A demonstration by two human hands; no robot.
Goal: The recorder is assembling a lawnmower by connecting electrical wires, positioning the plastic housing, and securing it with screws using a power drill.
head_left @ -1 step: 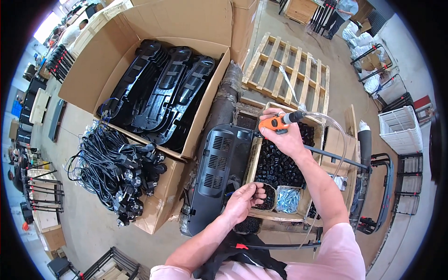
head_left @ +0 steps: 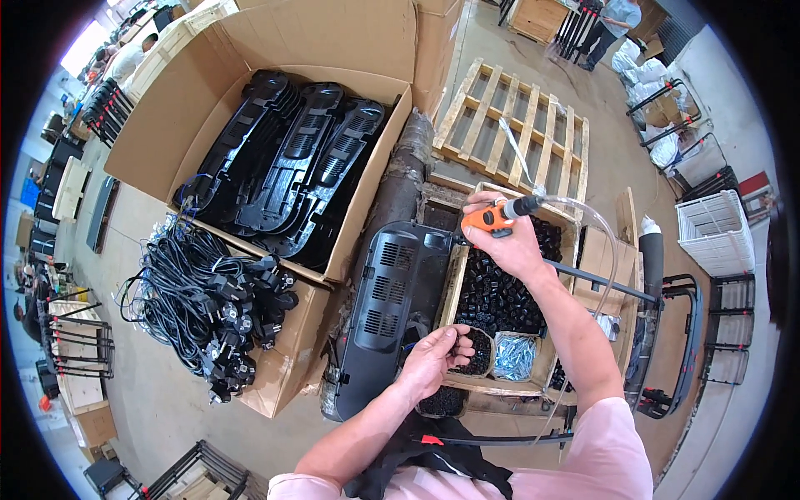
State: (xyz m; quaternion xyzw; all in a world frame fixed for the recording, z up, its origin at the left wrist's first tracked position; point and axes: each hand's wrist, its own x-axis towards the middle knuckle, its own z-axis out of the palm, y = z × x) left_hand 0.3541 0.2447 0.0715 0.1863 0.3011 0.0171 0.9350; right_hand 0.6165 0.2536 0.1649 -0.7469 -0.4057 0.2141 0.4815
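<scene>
My right hand (head_left: 510, 242) grips an orange power screwdriver (head_left: 490, 218) with a clear hose at its black rear end. Its front end points left, at the right edge of a long black vented plastic cover (head_left: 379, 308). That cover lies lengthwise on a dark padded support. Over the cover's lower right side, my left hand (head_left: 433, 358) is closed with thumb and fingertips pinched together. Whatever it may hold is too small to make out. Right beside it is a small container of dark screws (head_left: 477, 350).
A wooden tray (head_left: 450, 292) holds black plastic caps (head_left: 496, 296) and silver screws (head_left: 515, 357). To the left, a cardboard box (head_left: 333, 250) contains several black covers, with bundled power cords (head_left: 212, 300) before it. A wooden pallet (head_left: 517, 125) lies beyond; a person (head_left: 612, 29) stands far off.
</scene>
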